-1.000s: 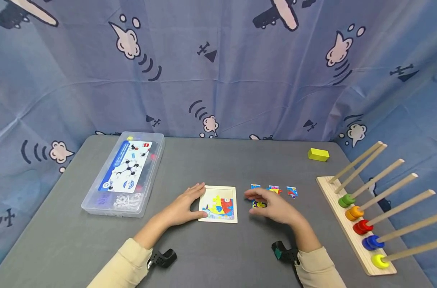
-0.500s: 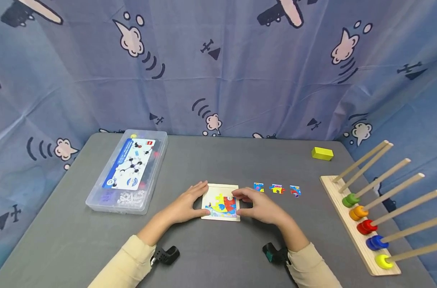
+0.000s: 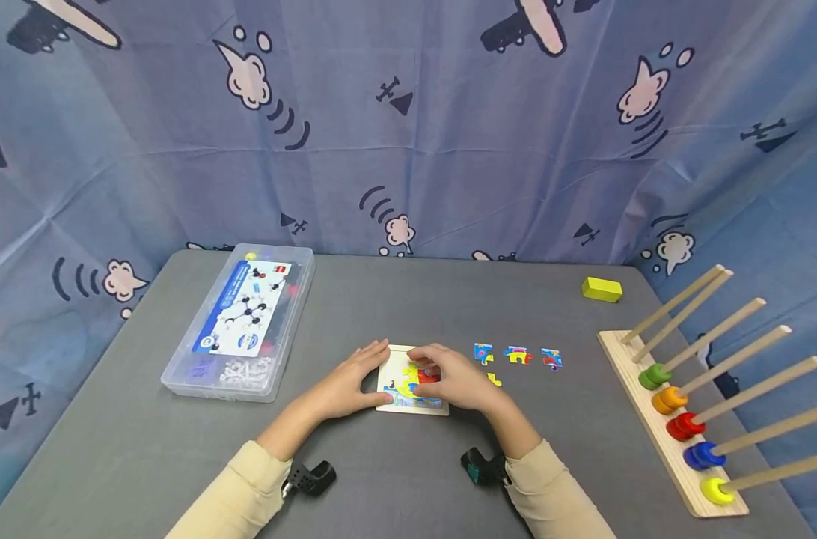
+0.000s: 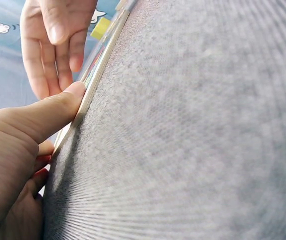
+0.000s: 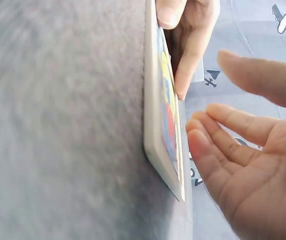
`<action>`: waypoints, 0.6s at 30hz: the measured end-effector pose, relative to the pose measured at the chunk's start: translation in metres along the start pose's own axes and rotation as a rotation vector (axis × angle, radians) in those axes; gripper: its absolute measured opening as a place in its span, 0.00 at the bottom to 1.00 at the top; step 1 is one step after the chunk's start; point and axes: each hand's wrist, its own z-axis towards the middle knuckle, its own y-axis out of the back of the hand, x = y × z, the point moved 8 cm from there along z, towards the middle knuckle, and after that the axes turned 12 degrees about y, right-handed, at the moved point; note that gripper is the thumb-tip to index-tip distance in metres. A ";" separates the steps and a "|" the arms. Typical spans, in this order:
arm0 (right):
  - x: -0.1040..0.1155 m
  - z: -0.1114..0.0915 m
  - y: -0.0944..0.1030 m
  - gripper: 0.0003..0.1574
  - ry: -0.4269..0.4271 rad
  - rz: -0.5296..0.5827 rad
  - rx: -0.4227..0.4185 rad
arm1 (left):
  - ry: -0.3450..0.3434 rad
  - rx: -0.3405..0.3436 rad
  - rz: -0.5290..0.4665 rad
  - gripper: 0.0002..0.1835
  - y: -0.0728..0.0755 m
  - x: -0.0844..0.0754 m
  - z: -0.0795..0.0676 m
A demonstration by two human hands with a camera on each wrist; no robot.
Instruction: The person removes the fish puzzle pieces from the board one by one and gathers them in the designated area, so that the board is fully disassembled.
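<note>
A square wooden puzzle tray point(image 3: 398, 352) lies on the grey table, its lower part filled with bright jigsaw pieces point(image 3: 408, 390). My left hand point(image 3: 341, 385) holds the tray by its left side, the thumb on the near left corner and the fingertips at the far left corner. Over the tray's right half hovers my right hand point(image 3: 457, 379), fingers slightly bent and nothing between them in the right wrist view. It hides part of the picture. Right of the tray lie loose jigsaw pieces point(image 3: 518, 355), one of them a yellow piece point(image 3: 494, 379) partly behind the right hand.
On the left stands a clear plastic box point(image 3: 243, 322) with a molecule-model label. A yellow block point(image 3: 601, 290) lies at the far right. Along the right edge is a wooden peg rack point(image 3: 671, 427) with coloured rings. A blue patterned curtain point(image 3: 408, 150) hangs behind.
My right hand has moved left from the loose pieces to over the tray, uncovering the yellow piece. The left hand keeps its place on the tray. The head view has shifted slightly.
</note>
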 end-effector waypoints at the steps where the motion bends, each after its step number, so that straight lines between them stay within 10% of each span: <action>1: 0.000 0.001 -0.001 0.34 -0.007 -0.006 -0.007 | 0.003 0.002 0.000 0.43 0.000 0.000 0.000; 18: -0.005 0.002 -0.011 0.30 -0.090 -0.165 -0.101 | -0.024 -0.016 -0.003 0.42 0.000 0.001 -0.001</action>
